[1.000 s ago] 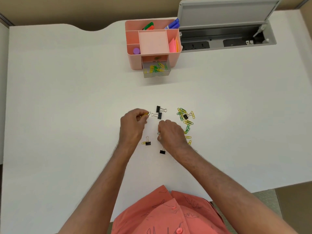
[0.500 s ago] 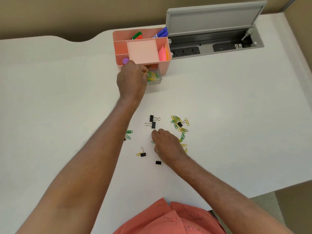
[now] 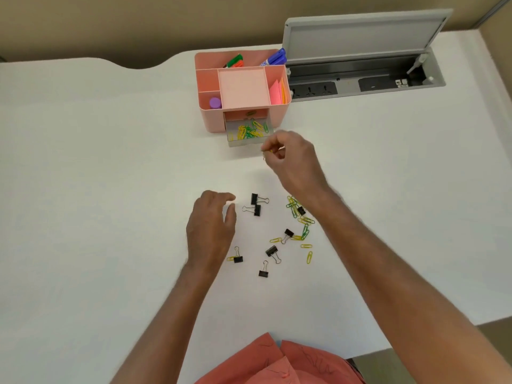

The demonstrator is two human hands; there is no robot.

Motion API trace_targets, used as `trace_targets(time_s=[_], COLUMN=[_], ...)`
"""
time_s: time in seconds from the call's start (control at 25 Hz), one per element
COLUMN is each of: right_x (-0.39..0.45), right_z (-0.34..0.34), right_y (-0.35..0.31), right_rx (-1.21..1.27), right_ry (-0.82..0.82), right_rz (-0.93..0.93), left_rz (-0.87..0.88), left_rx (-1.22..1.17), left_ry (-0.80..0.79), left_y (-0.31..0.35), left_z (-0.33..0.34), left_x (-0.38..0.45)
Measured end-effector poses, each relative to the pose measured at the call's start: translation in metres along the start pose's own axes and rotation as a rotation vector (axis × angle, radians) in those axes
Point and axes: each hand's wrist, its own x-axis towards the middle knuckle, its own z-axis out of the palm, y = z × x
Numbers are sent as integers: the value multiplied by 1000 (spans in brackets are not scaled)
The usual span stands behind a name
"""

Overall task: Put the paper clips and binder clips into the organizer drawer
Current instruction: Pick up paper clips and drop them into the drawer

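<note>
A pink organizer (image 3: 278,112) stands at the back of the white desk, its clear drawer (image 3: 249,143) pulled out and holding yellow and green paper clips (image 3: 250,131). My right hand (image 3: 295,162) hovers just right of the drawer's front corner, fingertips pinched on a small yellow paper clip. My left hand (image 3: 212,228) hangs over the desk with fingers apart and nothing in it, just left of two black binder clips (image 3: 255,205). More black binder clips (image 3: 271,252) and loose yellow and green paper clips (image 3: 300,217) lie scattered in front of me.
Markers (image 3: 274,58), a purple cap (image 3: 215,102) and sticky notes (image 3: 277,92) fill the organizer's top compartments. An open grey cable hatch (image 3: 360,62) with power sockets sits right of it. The desk's near edge runs just above my red shirt.
My left hand came back from the drawer to the clip pile, now empty. My right hand left the pile and rose toward the drawer with a paper clip pinched.
</note>
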Motion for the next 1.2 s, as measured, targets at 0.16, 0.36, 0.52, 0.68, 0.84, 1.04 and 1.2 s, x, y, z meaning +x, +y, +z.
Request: trace_targets(time_s=[0.16, 0.36, 0.52, 0.68, 0.84, 1.04, 1.2], right_x=[61, 63, 2, -75, -124, -142, -139], right_z=[3, 14, 14, 20, 21, 22, 19], right_y=[-16, -12, 7, 42, 68, 79, 78], right_rx=[-246, -137, -19, 4, 23, -3, -69], right_ry=[40, 67, 102, -9, -49, -71, -85], right_rz=[-183, -162, -96, 28, 119, 113, 86], left_rz=[-42, -60, -57, -92, -113, -34, -8], left_rx=[63, 110, 110, 78, 156, 233, 232], left_ry=[-109, -178, -190, -179, -195, -176, -143], left_y=[-21, -30, -37, -37, -36, -37, -39], left_z=[3, 2, -1, -5, -8, -8, -8], left_x=[-43, -51, -44, -35, -26, -25, -32])
